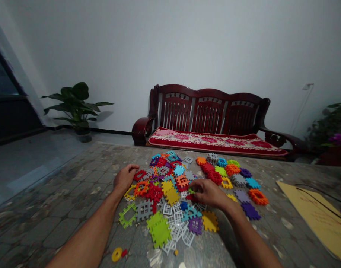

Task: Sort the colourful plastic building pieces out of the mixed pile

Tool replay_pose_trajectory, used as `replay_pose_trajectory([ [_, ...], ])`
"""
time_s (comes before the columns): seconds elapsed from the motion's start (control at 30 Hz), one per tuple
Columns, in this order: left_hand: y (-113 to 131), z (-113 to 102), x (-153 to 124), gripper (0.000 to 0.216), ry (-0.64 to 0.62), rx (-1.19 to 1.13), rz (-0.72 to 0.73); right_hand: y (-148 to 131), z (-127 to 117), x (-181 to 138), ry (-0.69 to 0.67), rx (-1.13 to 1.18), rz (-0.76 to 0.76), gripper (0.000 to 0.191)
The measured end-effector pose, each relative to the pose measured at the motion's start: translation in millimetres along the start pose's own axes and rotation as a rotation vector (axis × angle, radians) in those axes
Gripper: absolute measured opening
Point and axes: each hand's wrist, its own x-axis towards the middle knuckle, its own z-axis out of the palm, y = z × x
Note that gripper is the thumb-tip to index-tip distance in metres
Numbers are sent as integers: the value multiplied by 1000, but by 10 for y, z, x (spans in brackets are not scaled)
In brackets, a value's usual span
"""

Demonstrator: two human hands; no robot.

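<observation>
A pile of colourful plastic interlocking tiles with toothed edges spreads over the table in front of me. My left hand (126,178) rests at the pile's left edge, fingers loosely stretched, beside a red tile (139,175). It holds nothing that I can see. My right hand (208,191) reaches into the pile's right side with curled fingers. A small green plastic piece (191,190) shows between its thumb and fingers, mostly hidden. Near it lie an orange window tile (182,181), yellow tiles (171,192) and white window frames (177,217). A large lime tile (158,229) lies closer to me.
Sorted stacks of tiles, among them grey ones (239,180) and orange ones (258,197), stand to the right. A yellow ring (117,254) lies near the front. Yellow cardboard (312,219) with a dark cord is at far right. Behind stands a wooden bench (209,111).
</observation>
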Motion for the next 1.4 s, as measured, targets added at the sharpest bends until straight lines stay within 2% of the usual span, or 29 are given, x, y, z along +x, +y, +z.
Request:
replay_pose_trajectory([
  [0.2, 16, -16, -2, 26, -5, 5, 16, 18, 13, 28, 200, -15, -19, 36],
  [0.37, 12, -21, 0, 27, -2, 20, 5, -24, 174, 49, 277, -56, -88, 35],
  [0.5, 7, -19, 8, 26, -9, 15, 9, -26, 278, 70, 327, -29, -61, 35],
  [0.63, 28, -31, -2, 26, -15, 21, 11, 50, 362, 119, 425, 102, -6, 35],
  [0.77, 37, -39, -8, 26, -13, 36, 11, 121, 363, 157, 500, 197, 50, 32],
  [0.9, 7, -26, 7, 25, 4, 26, 35, 182, 155, 104, 544, 13, 90, 28],
  [1.1, -6, -17, 15, 26, 4, 35, 28, 319, -183, -45, 487, -383, 340, 15],
  [1.23, -5, -13, 14, 27, -6, 26, 12, 336, -233, -81, 451, -519, 425, 19],
  [1.4, 13, -21, 7, 26, -4, 29, 5, 310, -236, -88, 433, -564, 472, 24],
])
